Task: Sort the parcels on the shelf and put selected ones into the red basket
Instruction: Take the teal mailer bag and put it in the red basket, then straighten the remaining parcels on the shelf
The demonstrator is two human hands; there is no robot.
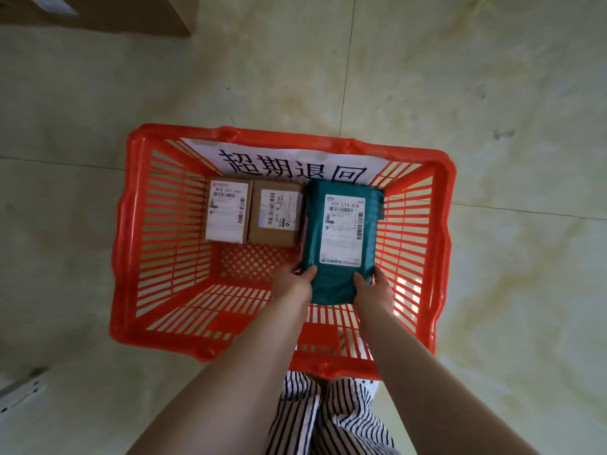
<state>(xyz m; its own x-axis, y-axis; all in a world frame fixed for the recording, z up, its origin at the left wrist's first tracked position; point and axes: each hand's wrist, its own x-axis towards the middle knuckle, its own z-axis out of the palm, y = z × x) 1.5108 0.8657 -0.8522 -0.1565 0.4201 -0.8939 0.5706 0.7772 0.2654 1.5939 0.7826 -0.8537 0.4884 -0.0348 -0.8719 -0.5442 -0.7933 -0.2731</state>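
Both hands, left hand (pixel 294 284) and right hand (pixel 372 287), grip the near end of the teal parcel (pixel 341 238) inside the red basket (pixel 157 224), right of two cardboard boxes (pixel 253 213); placing step, release is judged next

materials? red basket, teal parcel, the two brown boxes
Red basket: looks like moulded plastic, slightly glossy; slotted walls, mesh floor.
Teal parcel: probably a soft plastic mailer bag; wrinkles, faint sheen, rounded edges, white printed label. Both hands hold its near end.
Two brown boxes: likely matte cardboard; flat faces, sharp corners, paper labels.
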